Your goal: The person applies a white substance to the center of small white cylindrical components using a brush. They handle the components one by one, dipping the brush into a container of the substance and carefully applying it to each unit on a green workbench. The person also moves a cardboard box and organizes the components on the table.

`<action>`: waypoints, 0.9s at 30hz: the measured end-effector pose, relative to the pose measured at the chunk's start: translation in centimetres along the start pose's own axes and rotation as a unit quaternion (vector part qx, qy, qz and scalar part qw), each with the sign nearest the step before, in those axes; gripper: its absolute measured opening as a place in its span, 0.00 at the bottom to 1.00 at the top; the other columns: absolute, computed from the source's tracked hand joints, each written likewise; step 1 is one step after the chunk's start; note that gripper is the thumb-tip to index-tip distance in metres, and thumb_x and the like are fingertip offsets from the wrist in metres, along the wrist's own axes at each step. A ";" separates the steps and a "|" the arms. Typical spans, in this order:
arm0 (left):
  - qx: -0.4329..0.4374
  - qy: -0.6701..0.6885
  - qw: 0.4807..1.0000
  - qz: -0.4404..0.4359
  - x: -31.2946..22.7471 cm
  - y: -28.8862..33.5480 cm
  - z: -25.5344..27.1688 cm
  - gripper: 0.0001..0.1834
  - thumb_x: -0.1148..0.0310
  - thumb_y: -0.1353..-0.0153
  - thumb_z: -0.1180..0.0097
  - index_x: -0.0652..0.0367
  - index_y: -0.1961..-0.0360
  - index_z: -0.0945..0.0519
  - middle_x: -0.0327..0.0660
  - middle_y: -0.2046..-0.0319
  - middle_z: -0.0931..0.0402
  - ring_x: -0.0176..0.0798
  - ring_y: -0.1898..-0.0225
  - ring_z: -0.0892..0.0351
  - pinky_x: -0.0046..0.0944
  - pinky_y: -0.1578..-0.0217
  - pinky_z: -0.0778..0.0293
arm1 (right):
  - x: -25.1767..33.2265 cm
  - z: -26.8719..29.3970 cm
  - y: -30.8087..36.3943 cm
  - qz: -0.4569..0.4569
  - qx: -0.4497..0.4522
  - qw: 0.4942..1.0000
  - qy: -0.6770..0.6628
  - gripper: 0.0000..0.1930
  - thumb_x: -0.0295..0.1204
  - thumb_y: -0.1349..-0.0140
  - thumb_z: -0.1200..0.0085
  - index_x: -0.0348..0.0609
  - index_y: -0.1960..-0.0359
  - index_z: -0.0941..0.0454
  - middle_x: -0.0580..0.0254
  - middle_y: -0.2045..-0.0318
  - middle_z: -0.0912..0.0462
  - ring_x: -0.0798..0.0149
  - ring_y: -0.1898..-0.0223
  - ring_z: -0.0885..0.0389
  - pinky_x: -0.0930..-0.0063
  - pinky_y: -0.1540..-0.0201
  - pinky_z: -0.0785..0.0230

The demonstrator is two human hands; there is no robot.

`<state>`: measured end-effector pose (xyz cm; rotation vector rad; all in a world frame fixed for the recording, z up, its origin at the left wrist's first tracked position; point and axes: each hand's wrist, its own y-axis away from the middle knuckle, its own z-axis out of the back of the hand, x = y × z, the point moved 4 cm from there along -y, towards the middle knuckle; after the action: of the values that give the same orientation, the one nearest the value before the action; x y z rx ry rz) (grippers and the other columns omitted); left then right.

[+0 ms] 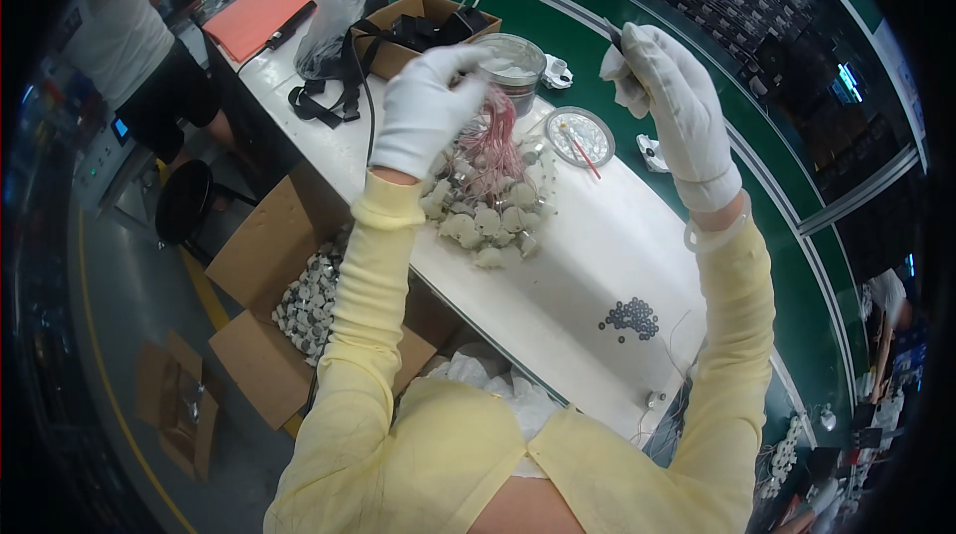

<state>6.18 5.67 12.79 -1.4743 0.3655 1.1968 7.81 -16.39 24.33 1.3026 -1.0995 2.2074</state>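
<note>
My left hand (426, 108), in a white glove, is over the near side of a round clear tub (516, 66). Its fingertips are blurred, but thumb and forefinger look apart, and I see nothing between them. Just below it, a bundle of thin red wires (490, 140) spreads over a heap of small pale round parts (483, 220) on the white table. Raised at the right, my right hand (677, 101), gloved too, pinches a thin dark piece (611, 34) whose kind I cannot make out. Fingers cover most of that piece.
A round dish (580, 140) with a red stick stands right of the heap. Small dark rings (630, 319) lie nearer me. Behind are a cardboard box (428, 8) with black items and an orange folder (259, 18). An open carton (261, 255) of parts stands left, below the table edge.
</note>
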 end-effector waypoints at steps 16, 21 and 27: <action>-0.037 -0.397 0.910 -0.117 1.3 16.9 -2.7 0.36 0.52 0.49 0.37 0.51 0.39 0.29 0.55 0.40 0.36 0.63 0.40 0.37 0.59 0.43 0.37 | -8.7 -7.1 -2.4 -0.029 0.064 0.977 0.202 0.16 0.36 0.36 0.49 0.35 0.56 0.22 0.52 0.64 0.17 0.57 0.61 0.19 0.68 0.54 0.28; -0.010 -0.407 0.908 -0.100 1.1 16.8 -3.2 0.39 0.51 0.50 0.37 0.54 0.38 0.32 0.58 0.39 0.38 0.65 0.38 0.40 0.59 0.41 0.39 | -16.0 -12.5 -8.1 -0.003 0.001 0.944 0.329 0.25 0.50 0.36 0.51 0.43 0.48 0.25 0.48 0.55 0.19 0.47 0.54 0.20 0.58 0.51 0.29; -0.039 -0.419 0.905 -0.058 0.7 19.3 -2.0 0.41 0.48 0.50 0.36 0.59 0.38 0.32 0.59 0.39 0.37 0.66 0.37 0.41 0.59 0.41 0.41 | -12.1 -12.0 -6.9 0.054 0.066 0.934 0.348 0.30 0.54 0.35 0.53 0.44 0.41 0.29 0.46 0.50 0.22 0.45 0.49 0.22 0.57 0.48 0.30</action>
<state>-7.50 -1.70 1.19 -0.9006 -0.3573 1.6269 11.41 -1.81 13.75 0.4112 -0.7577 2.5419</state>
